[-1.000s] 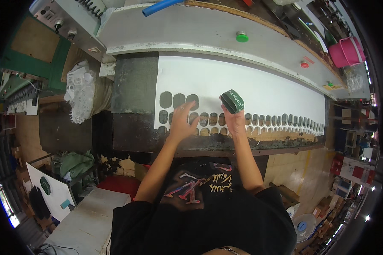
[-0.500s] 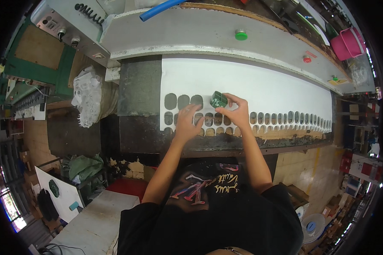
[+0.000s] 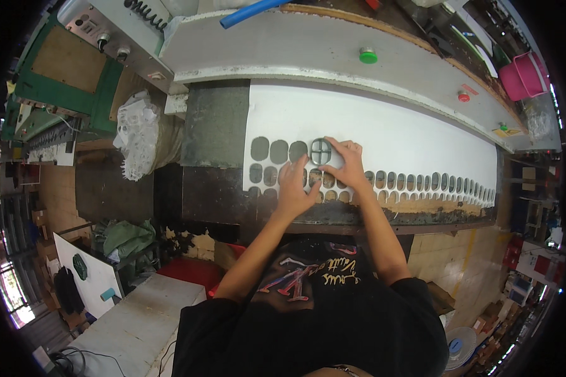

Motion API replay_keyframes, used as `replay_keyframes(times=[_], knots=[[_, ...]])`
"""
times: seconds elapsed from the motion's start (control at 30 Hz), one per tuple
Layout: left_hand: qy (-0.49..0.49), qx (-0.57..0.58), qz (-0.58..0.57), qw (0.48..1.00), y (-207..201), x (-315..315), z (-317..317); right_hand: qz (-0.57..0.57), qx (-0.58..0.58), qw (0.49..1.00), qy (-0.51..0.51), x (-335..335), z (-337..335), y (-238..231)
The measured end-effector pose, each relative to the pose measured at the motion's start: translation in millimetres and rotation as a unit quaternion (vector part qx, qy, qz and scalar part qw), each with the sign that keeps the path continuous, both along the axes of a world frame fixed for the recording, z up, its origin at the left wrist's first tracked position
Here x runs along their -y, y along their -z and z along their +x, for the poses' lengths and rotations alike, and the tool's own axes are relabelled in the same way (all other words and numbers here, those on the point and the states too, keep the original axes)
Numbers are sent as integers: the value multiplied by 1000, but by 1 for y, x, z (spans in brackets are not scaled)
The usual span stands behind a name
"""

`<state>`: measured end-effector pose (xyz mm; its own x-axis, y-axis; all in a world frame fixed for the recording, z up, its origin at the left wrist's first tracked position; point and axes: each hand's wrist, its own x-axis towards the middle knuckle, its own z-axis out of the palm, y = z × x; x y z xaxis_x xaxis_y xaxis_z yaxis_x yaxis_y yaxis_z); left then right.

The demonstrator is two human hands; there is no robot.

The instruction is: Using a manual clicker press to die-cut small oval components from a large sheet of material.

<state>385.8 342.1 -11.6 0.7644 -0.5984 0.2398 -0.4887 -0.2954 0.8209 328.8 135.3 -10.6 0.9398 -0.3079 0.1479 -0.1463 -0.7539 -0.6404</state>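
A dark green oval cutting die (image 3: 321, 143) with cross bars inside stands flat on a white sheet (image 3: 358, 122). It sits just right of a short row of oval holes in the sheet. My right hand (image 3: 347, 164) grips the die's right side between thumb and fingers. My left hand (image 3: 297, 190) lies over the punched rows at the die's lower left, fingers apart and holding nothing; whether its fingertips touch the die I cannot tell. Below, further rows of oval holes run along the sheet's near edge to the right.
A grey press beam (image 3: 283, 50) with a green button (image 3: 368, 56) and a red button (image 3: 463, 97) spans behind the sheet. Clear plastic scrap (image 3: 138, 135) hangs at the left. A blue tube (image 3: 251, 12) lies on the beam, and a pink bucket (image 3: 523, 75) stands far right.
The die has gone from tilted in my right hand to flat on the sheet, its cross bars now facing up. My left hand has come closer to it. The whole view has shifted slightly.
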Motion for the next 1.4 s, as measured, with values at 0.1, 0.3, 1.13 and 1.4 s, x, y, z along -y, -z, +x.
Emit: replay_keyframes(times=[0.1,0.3,1.13,1.4], knots=[[13,32,18,999,8,-4,-2,-22,-5,1000,-16,-2,-2,4],[24,42,23,999,17,-10,-3,-3,21,1000,22,-20,-6,9],[22,40,16,999,15,-5,3,-3,32,999,29,-17,1,8],[15,34,18,999,14,-7,2,10,33,999,30,-18,0,7]])
